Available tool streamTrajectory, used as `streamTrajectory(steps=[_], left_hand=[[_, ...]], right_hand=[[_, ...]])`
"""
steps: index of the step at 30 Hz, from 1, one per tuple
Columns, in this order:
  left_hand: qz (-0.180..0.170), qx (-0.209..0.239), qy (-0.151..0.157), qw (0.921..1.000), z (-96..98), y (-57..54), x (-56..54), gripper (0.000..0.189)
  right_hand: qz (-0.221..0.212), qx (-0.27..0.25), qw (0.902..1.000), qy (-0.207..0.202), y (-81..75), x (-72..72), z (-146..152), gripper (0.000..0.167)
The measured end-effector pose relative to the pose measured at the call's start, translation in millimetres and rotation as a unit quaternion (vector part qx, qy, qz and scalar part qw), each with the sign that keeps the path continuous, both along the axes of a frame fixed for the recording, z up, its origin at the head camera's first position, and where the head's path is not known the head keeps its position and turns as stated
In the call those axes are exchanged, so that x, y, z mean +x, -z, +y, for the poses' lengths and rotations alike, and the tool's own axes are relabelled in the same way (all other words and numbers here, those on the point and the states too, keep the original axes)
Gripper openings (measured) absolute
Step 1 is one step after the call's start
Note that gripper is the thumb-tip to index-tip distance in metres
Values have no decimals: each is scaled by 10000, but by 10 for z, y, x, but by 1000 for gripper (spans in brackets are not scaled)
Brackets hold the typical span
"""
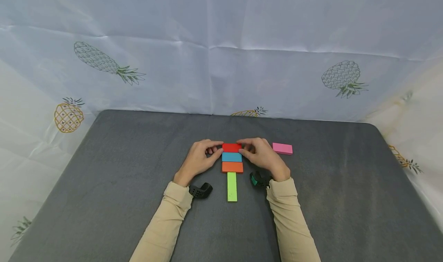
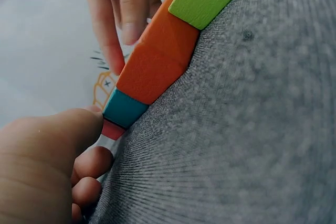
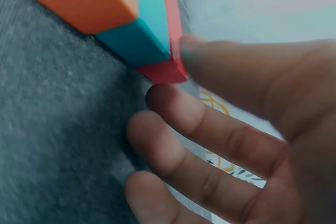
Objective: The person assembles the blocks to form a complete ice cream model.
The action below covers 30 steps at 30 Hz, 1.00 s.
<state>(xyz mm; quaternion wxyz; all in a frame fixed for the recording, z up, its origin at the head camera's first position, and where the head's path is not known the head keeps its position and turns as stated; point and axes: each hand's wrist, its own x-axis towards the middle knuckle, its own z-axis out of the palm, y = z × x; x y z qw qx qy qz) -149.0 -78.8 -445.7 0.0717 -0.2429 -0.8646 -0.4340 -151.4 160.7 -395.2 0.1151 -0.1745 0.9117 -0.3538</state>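
A red block (image 1: 231, 147) lies flat at the far end of a line of wooden blocks. The left hand (image 1: 203, 155) has its thumb and index fingertips at the red block's left end; the right hand (image 1: 260, 153) pinches the right end the same way. Against the red block's near side lies a blue block (image 1: 232, 157), followed by an orange block (image 1: 232, 167). A lime green block (image 1: 232, 187) points lengthwise toward the person, its far end meeting the orange one's middle. In the right wrist view, the thumb presses the red block (image 3: 167, 71) while the other fingers curl below.
A pink block (image 1: 282, 148) lies apart, just right of the right hand. Dark wrist devices sit on both wrists, the left device (image 1: 200, 191) beside the sleeve. The grey cloth-covered table (image 1: 114, 185) ends at a pale curtain (image 1: 180, 77) printed with pineapples.
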Motion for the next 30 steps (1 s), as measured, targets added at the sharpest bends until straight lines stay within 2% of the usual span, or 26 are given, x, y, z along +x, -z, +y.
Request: streamTrajectory(steps=[8, 19, 30], left_hand=[[-18, 31, -15, 10000, -4, 4, 4, 25], [-131, 53, 1, 9999, 0, 10, 8, 24], [-129, 75, -1, 9999, -3, 17, 0, 25]], right_hand=[[217, -157, 9993, 263, -74, 10, 159, 29], [561, -166, 9964, 619, -194, 77, 488, 29], [399, -166, 9952, 877, -251, 119, 718, 34]])
